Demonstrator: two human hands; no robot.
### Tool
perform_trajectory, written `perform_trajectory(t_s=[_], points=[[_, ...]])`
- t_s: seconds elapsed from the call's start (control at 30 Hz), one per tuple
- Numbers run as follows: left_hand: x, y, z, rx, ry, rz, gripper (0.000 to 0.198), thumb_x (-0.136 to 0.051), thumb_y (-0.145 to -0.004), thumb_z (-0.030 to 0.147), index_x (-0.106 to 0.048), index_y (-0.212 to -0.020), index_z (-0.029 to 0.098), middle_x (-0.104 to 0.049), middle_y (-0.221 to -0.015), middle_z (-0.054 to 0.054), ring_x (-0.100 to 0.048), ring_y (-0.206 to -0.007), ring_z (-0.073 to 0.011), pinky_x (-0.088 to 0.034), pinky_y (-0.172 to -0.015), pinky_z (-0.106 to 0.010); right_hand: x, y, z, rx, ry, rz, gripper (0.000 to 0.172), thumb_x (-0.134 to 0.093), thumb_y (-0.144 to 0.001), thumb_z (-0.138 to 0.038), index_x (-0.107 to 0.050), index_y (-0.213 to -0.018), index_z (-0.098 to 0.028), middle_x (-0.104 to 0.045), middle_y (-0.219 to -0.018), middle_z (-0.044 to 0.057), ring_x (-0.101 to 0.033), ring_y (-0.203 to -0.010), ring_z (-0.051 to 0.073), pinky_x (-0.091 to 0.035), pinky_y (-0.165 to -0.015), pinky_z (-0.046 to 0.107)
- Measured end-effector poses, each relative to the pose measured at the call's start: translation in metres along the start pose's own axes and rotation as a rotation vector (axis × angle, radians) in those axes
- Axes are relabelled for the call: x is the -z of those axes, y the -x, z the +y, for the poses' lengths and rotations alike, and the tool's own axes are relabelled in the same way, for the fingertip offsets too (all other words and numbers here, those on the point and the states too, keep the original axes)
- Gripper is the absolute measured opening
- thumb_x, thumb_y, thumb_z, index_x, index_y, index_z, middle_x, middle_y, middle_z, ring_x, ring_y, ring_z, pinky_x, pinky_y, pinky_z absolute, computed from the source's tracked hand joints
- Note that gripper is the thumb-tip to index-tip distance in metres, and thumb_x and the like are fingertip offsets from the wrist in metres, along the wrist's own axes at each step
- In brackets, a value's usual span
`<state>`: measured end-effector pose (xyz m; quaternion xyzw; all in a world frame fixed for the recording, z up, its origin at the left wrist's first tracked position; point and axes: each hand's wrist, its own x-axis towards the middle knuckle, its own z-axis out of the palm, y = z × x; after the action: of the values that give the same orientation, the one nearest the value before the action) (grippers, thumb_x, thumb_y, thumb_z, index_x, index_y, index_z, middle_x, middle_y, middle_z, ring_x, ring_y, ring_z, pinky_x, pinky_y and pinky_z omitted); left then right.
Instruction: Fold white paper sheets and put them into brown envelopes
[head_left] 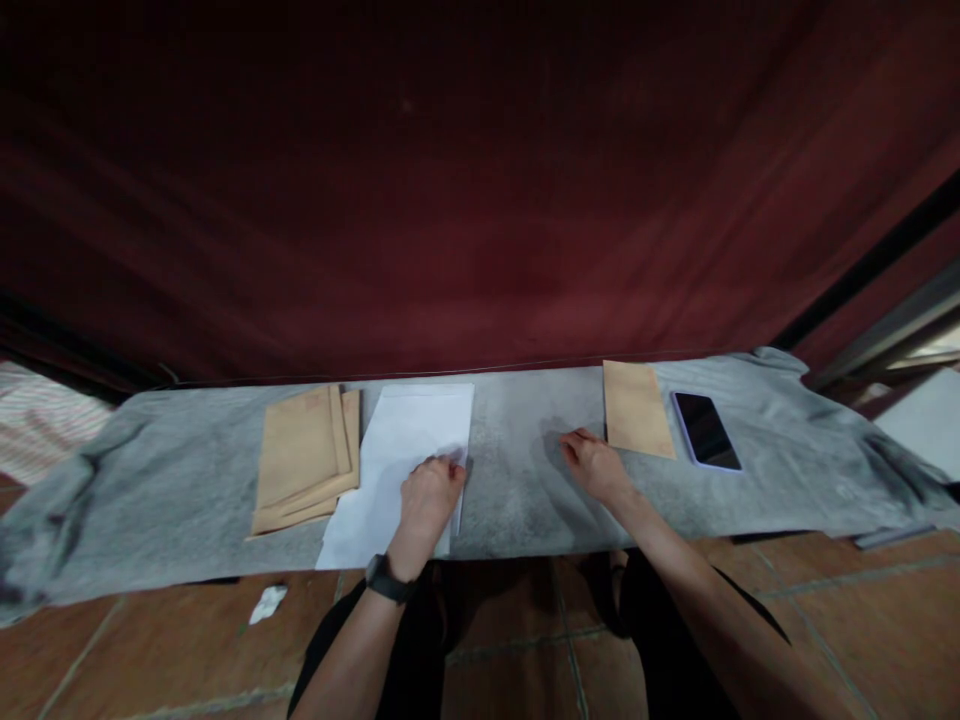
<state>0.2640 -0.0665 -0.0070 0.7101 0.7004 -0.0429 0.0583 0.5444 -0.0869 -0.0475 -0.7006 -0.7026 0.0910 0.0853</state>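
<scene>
My left hand [430, 494], with a dark watch [390, 580] on its wrist, rests in a loose fist on the right edge of some white paper sheets [409, 425]. It seems to lie on top of them rather than grip them. My right hand [597, 465] is curled closed over the grey cloth [517, 440], just left of a single brown envelope [637, 405]; nothing shows in its fingers. Left of the sheets lies a small stack of brown envelopes [304, 450], slightly fanned out. The sheets overlap unevenly and reach the near edge of the surface.
A phone [706, 430] in a purple case lies right of the single envelope. Dark red fabric [480, 220] rises behind the cloth-covered surface. On the tiled floor [180, 650] below is a white scrap [268, 603]. My legs are under the near edge.
</scene>
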Motion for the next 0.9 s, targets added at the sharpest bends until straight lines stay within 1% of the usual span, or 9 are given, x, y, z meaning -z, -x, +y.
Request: perform_trajectory(t_s=[0.17, 0.27, 0.33, 0.4, 0.5, 0.7, 0.77, 0.8, 0.9], points=[[0.010, -0.005, -0.006, 0.039, 0.022, -0.038, 0.034, -0.043, -0.098, 0.030, -0.075, -0.106, 0.019, -0.078, -0.101, -0.011, -0.074, -0.097, -0.0240, -0.053, -0.079, -0.030, -0.005, -0.002, 0.000, 0.009, -0.006, -0.007, 0.028, -0.044, -0.103, -0.023, -0.070, -0.113, -0.020, -0.071, -0.118, 0.010, -0.071, -0.097, 0.021, -0.049, -0.088, 0.028], [0.009, -0.004, -0.003, 0.049, 0.014, -0.004, 0.034, -0.042, -0.098, 0.030, -0.074, -0.105, 0.019, -0.078, -0.098, -0.012, -0.074, -0.094, -0.0258, -0.052, -0.077, -0.032, -0.011, -0.006, 0.001, 0.070, 0.002, 0.039, 0.027, -0.046, -0.101, -0.021, -0.069, -0.116, -0.019, -0.071, -0.121, 0.009, -0.067, -0.108, 0.021, -0.046, -0.097, 0.029], [0.007, -0.002, 0.004, 0.036, 0.004, 0.031, 0.035, -0.041, -0.099, 0.030, -0.073, -0.104, 0.018, -0.077, -0.096, -0.013, -0.074, -0.092, -0.0264, -0.052, -0.075, -0.032, -0.014, -0.010, 0.003, 0.090, 0.030, 0.092, 0.030, -0.046, -0.100, -0.019, -0.067, -0.121, -0.017, -0.068, -0.129, 0.010, -0.061, -0.117, 0.023, -0.042, -0.103, 0.032], [0.006, 0.001, 0.012, 0.000, 0.007, 0.057, 0.034, -0.041, -0.099, 0.028, -0.073, -0.104, 0.017, -0.077, -0.095, -0.013, -0.075, -0.090, -0.0259, -0.051, -0.074, -0.032, -0.015, -0.014, 0.009, 0.060, 0.070, 0.137, 0.033, -0.044, -0.100, -0.018, -0.066, -0.125, -0.015, -0.064, -0.136, 0.012, -0.057, -0.122, 0.026, -0.039, -0.105, 0.036], [0.005, 0.006, 0.029, -0.050, 0.035, 0.074, 0.032, -0.043, -0.099, 0.028, -0.072, -0.105, 0.017, -0.076, -0.096, -0.012, -0.074, -0.088, -0.0248, -0.051, -0.073, -0.031, -0.010, -0.018, 0.021, -0.037, 0.143, 0.157, 0.036, -0.042, -0.100, -0.020, -0.065, -0.127, -0.013, -0.066, -0.132, 0.015, -0.058, -0.120, 0.028, -0.037, -0.102, 0.039], [0.001, 0.013, 0.072, -0.161, 0.151, 0.059, 0.027, -0.045, -0.098, 0.022, -0.071, -0.107, 0.018, -0.075, -0.099, -0.010, -0.074, -0.085, -0.0222, -0.053, -0.072, -0.030, 0.002, -0.011, 0.045, -0.232, 0.238, 0.160, 0.033, -0.042, -0.099, -0.022, -0.073, -0.104, -0.011, -0.072, -0.110, 0.020, -0.065, -0.106, 0.032, -0.038, -0.095, 0.045], [-0.004, 0.014, 0.086, -0.218, 0.206, 0.080, 0.025, -0.047, -0.098, 0.021, -0.070, -0.106, 0.018, -0.075, -0.098, -0.009, -0.074, -0.085, -0.0211, -0.053, -0.071, -0.028, 0.003, -0.010, 0.043, -0.271, 0.159, 0.192, 0.033, -0.044, -0.099, -0.026, -0.073, -0.100, -0.012, -0.073, -0.106, 0.021, -0.065, -0.107, 0.034, -0.039, -0.095, 0.047], [-0.007, 0.014, 0.093, -0.242, 0.230, 0.095, 0.024, -0.048, -0.098, 0.021, -0.070, -0.106, 0.018, -0.075, -0.098, -0.009, -0.073, -0.084, -0.0205, -0.053, -0.071, -0.028, 0.001, -0.011, 0.040, -0.274, 0.055, 0.196, 0.033, -0.045, -0.099, -0.030, -0.073, -0.101, -0.013, -0.074, -0.106, 0.020, -0.065, -0.107, 0.034, -0.041, -0.094, 0.047], [-0.019, 0.017, 0.110, -0.314, 0.303, 0.132, 0.021, -0.049, -0.098, 0.019, -0.069, -0.103, 0.017, -0.074, -0.098, -0.008, -0.072, -0.082, -0.0194, -0.053, -0.069, -0.028, -0.007, -0.018, 0.020, -0.266, -0.530, 0.086, 0.039, -0.044, -0.099, -0.046, -0.072, -0.104, -0.018, -0.076, -0.100, 0.013, -0.069, -0.097, 0.028, -0.049, -0.085, 0.039]])
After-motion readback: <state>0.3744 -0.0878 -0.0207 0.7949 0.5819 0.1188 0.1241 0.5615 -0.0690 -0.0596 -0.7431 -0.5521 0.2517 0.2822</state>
